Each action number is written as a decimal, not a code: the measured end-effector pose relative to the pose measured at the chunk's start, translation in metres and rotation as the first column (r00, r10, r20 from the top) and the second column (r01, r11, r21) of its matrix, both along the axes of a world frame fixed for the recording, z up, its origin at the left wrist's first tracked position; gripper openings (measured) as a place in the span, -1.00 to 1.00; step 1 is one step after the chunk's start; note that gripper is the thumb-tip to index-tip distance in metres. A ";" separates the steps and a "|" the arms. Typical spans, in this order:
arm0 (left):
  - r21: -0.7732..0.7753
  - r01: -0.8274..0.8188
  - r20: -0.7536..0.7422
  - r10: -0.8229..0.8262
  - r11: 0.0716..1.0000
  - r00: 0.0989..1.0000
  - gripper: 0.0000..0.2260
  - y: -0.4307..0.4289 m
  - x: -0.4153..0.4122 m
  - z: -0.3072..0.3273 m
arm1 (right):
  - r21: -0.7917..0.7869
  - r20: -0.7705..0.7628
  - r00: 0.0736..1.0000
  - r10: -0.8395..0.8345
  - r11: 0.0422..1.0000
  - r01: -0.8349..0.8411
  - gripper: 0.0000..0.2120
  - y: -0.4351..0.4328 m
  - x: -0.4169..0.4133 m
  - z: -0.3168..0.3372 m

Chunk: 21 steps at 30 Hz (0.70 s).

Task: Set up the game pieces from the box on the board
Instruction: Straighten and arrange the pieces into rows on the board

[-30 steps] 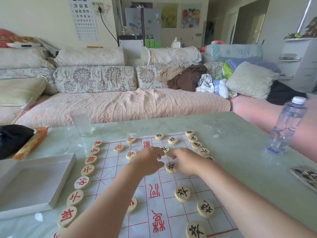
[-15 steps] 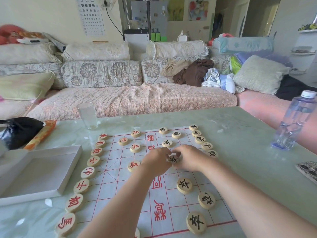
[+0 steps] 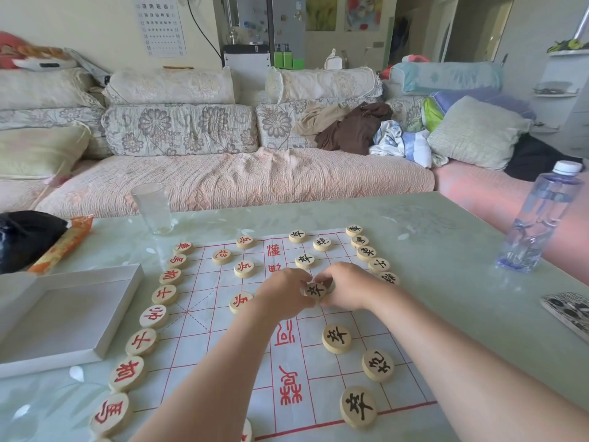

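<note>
Pale green counter (image 3: 446,282) before a sofa (image 3: 223,180), with a paper game board (image 3: 204,330) spread on it. Both hands are together at the board's centre, the left hand (image 3: 283,295) and right hand (image 3: 347,287) pinching one round wooden piece (image 3: 315,290) marked in black. Other pieces (image 3: 164,295) line the 9 and 3 o'clock edges; the white box (image 3: 63,314) lies at 9 o'clock. The piece looks light, stiff and smooth, best taken by its rim

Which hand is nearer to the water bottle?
Right. The right hand is on the water bottle's side of the black-marked piece that both hands pinch; the left hand is on the far side.
</note>
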<state>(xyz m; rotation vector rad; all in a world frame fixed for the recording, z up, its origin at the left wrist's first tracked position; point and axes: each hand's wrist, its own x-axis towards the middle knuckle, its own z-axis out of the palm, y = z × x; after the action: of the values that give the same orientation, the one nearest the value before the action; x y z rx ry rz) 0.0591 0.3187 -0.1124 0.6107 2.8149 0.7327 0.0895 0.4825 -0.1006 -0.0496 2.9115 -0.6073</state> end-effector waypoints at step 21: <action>-0.030 0.078 -0.134 -0.081 0.996 0.988 -0.61 -0.011 0.040 0.025 | -0.036 0.016 1.000 -0.016 0.999 0.017 -0.68 0.005 0.049 0.021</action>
<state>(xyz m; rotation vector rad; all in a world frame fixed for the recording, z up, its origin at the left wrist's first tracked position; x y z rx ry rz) 0.0996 0.3076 -0.0870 0.7925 2.8973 0.6645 0.1387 0.4872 -0.0796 -0.0252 2.8889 -0.6608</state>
